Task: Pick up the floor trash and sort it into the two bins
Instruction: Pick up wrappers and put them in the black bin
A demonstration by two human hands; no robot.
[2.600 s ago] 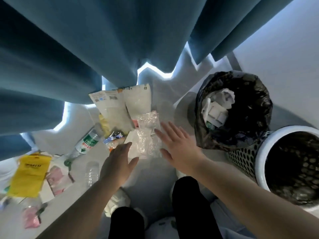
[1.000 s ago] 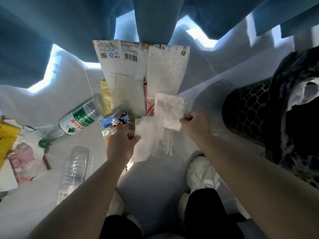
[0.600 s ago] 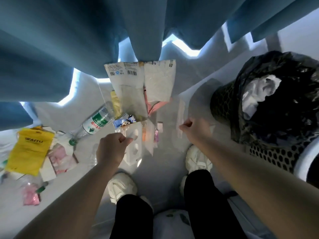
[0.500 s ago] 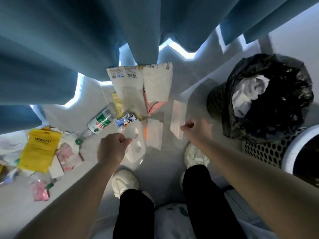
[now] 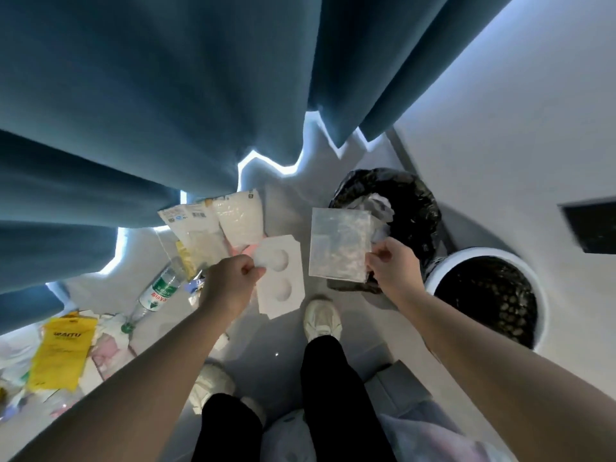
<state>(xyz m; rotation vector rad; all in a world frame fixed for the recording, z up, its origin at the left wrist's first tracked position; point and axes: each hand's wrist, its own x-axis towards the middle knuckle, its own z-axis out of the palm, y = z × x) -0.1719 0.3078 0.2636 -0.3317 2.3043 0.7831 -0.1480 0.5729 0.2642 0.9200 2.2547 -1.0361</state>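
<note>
- Left hand (image 5: 230, 284) pinches a white card insert (image 5: 282, 288) by its edge, above the floor (image 5: 276, 348).
- Right hand (image 5: 393, 269) pinches a clear plastic sheet (image 5: 339, 245), held up before the black-bagged bin (image 5: 418, 203).
- White-rimmed bin (image 5: 483, 252) stands just beside it.

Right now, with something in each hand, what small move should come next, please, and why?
Probably carry the right hand over the black-lined bin and release the clear plastic sheet: it hangs just before that bin's rim, nearer than the white-rimmed bin; the left hand holds a white card.
</note>
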